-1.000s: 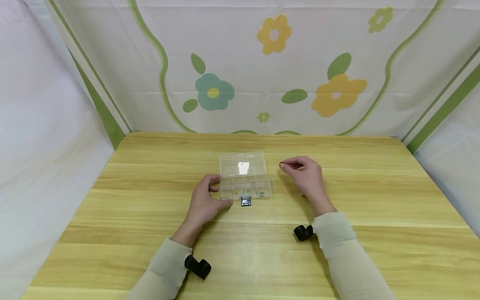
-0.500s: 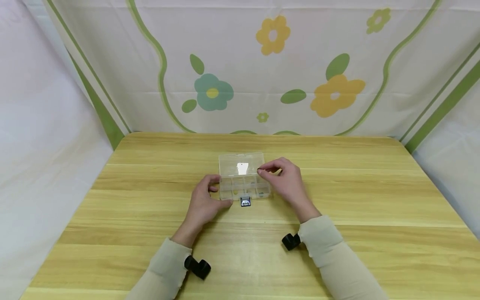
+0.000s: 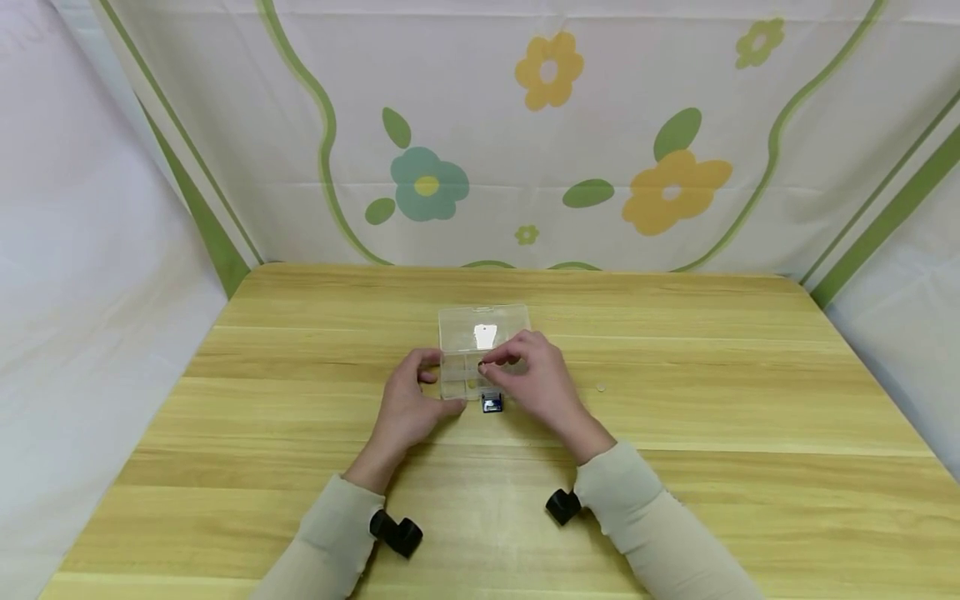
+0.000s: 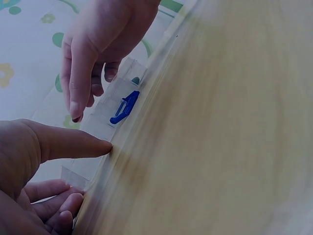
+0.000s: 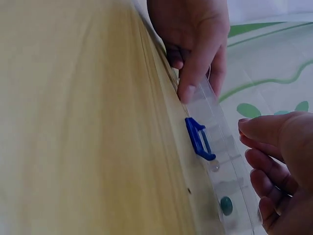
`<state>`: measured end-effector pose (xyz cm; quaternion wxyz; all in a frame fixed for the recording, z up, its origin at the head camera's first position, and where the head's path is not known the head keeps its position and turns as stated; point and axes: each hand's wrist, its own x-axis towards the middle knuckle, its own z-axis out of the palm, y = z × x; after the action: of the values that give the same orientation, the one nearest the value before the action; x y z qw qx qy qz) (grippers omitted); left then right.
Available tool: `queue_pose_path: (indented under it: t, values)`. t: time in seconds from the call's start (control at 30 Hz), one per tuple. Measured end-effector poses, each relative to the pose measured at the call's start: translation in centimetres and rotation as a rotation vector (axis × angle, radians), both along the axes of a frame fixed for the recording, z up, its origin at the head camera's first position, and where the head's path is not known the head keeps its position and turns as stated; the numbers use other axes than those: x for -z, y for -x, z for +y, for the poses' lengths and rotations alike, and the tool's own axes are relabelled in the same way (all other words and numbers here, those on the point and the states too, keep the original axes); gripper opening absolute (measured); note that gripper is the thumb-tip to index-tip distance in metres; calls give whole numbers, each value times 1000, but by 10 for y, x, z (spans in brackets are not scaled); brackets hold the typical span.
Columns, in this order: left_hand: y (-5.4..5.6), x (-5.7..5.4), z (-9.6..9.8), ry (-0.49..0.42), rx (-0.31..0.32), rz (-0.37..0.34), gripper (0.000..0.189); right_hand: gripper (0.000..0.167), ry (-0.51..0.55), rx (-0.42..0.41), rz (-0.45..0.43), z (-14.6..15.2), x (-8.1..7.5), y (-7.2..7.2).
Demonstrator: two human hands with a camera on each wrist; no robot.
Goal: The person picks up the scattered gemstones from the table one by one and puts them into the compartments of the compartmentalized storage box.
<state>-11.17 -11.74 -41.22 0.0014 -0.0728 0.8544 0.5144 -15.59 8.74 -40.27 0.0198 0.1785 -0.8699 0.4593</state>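
A clear plastic compartment box [image 3: 453,367] lies on the table with its lid [image 3: 459,327] raised at the back and a blue latch [image 3: 491,404] at its front. My left hand [image 3: 408,404] holds the box's left end, thumb at the front edge, fingers at the side. Over the middle compartments, my right hand [image 3: 538,379] pinches a small dark bead-like piece [image 3: 482,365] between thumb and fingertips. Inside are a yellow bead [image 3: 472,384], a dark green bead [image 5: 226,205] and a clear bead [image 5: 215,166]. In the head view, my right hand hides the box's right part.
A small pale round piece [image 3: 600,387] lies on the wooden table [image 3: 712,400], right of the box. In the right wrist view a dark speck [image 5: 189,190] shows on the wood. A flowered curtain [image 3: 502,150] hangs behind the table.
My right hand has moved left from beside the box to above its middle compartments, carrying the small dark piece. The pale piece on the table is now uncovered. My left hand has stayed put.
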Motion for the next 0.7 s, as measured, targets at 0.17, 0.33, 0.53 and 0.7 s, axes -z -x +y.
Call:
queue_pose_path:
  t: [0.17, 0.33, 0.53, 0.7]
  values:
    - [0, -1, 0, 2, 1, -1, 74, 7, -29, -50, 53, -8, 2, -4]
    - [0, 0, -1, 4, 6, 13, 73, 8, -64, -97, 158, -17, 5, -10]
    - [1, 1, -1, 12, 9, 27, 71, 9, -98, -101, 250, -24, 8, -14]
    - [2, 1, 0, 4, 6, 13, 71, 10, -112, -96, 244, -24, 9, -15]
